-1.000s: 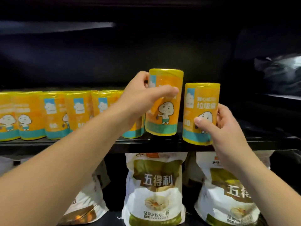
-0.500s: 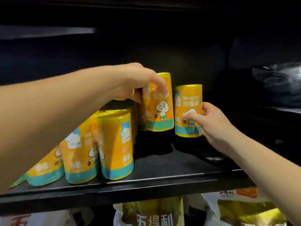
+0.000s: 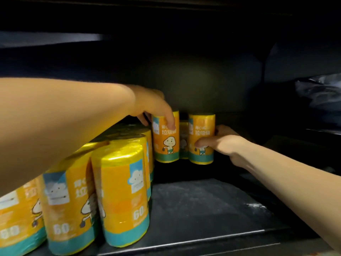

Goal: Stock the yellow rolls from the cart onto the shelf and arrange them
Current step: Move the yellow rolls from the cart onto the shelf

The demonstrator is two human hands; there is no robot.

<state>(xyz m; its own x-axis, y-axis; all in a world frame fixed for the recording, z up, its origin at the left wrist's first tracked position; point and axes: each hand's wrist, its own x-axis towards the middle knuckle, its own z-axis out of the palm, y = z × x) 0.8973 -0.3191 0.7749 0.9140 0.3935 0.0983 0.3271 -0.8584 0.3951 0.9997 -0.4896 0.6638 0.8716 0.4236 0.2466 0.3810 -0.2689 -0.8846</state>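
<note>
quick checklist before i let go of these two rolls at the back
1. Left back roll upright on the shelf: ok.
2. Right back roll upright: ok.
3. Labels on both face forward: ok.
4. The two closed up side by side: not ok, a gap shows a third roll behind.
5. Pushed fully to the back wall: cannot tell.
6. Left hand and right hand each grip their own roll: ok.
</note>
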